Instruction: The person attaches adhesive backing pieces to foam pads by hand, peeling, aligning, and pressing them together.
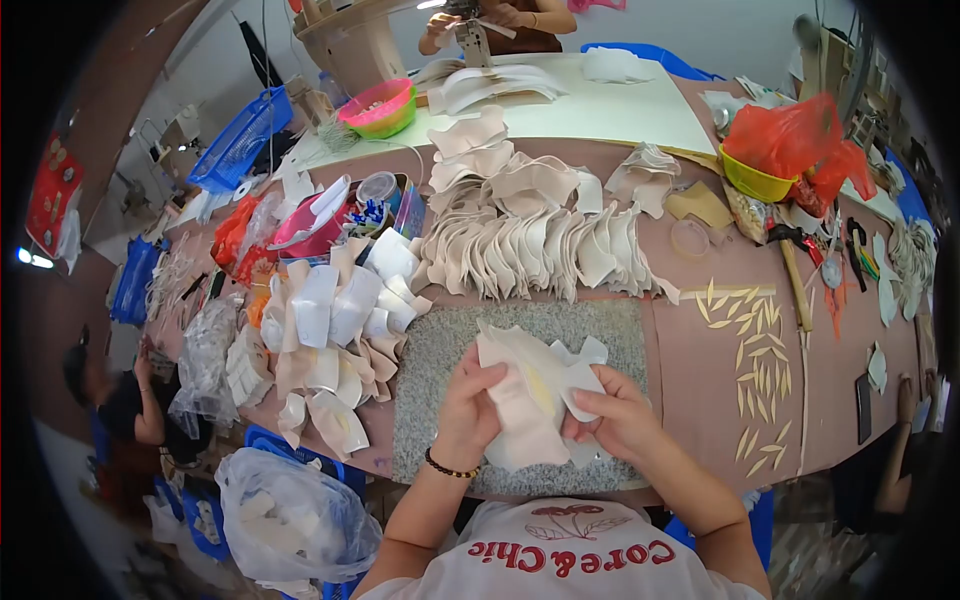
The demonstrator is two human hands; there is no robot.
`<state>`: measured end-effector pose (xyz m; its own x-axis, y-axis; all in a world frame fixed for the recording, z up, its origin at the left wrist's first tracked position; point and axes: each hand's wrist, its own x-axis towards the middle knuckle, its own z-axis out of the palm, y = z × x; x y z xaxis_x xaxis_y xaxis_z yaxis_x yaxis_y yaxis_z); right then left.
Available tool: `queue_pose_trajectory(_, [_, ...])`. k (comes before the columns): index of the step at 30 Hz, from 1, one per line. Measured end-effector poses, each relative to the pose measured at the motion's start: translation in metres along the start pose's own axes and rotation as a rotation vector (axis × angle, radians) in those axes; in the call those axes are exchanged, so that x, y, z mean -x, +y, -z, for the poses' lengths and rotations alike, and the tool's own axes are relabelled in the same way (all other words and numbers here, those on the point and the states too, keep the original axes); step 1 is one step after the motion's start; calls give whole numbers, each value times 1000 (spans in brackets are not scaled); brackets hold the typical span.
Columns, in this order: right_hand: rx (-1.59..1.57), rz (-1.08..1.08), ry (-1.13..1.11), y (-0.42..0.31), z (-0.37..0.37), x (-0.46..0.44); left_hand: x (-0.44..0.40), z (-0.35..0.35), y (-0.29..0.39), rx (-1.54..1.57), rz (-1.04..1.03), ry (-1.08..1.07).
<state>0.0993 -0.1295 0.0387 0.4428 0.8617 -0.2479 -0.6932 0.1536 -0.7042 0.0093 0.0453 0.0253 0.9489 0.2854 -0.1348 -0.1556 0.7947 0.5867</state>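
Observation:
Above a grey speckled slab (430,350), I hold a pale pink-beige cut material piece (525,420) with a white layer and a small yellowish patch. My left hand (470,405) is closed on its left edge, thumb on top. My right hand (612,415) pinches the white part (562,368) on the right side, its thumb pressed over the edge. Whether the white part is joined to the pink-beige piece I cannot tell. Beyond the slab stands a long row of similar cut pieces (530,250). Thin yellowish leaf-shaped slips (762,352) lie spread to the right.
Left of the slab is a heap of white and beige shaped pieces (325,310). A hammer (797,285), a phone (863,408) and a yellow bowl (757,178) with a red bag lie right. Across the table a person's hands (510,17) work at a machine.

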Motion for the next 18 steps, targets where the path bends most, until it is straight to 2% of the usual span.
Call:
queue_pose_trajectory(1, [-31, 28, 89, 2, 1, -1, 1, 1, -1, 91, -25, -40])
queue_pose_trajectory(3, [-55, 53, 129, 8, 7, -3, 6, 9, -8, 225, -45, -99])
queue_pose_trajectory(5, [191, 239, 89, 13, 12, -2, 15, 11, -19, 266, 43, -91])
queue_pose_trajectory(6, [183, 236, 93, 13, 9, 0, 19, 13, -23, 314, 122, -89])
queue_pose_trajectory(8, [423, 334, 6, 9, -1, 4, 21, 19, -26, 237, 141, -122])
queue_pose_trajectory(10, [397, 293, -42, 8, 2, 5, 23, 24, -28, 161, 157, -158])
queue_pose_trajectory(12, [318, 205, -95, 1, -1, 7, 25, 25, -28, 329, 197, -288])
queue_pose_trajectory(16, [203, 80, -53, 2, 2, 7, 35, 13, -30, 337, 99, -254])
queue_pose_trajectory(18, [433, 333, 13, 11, 3, 4, 39, 10, -30, 216, 87, -153])
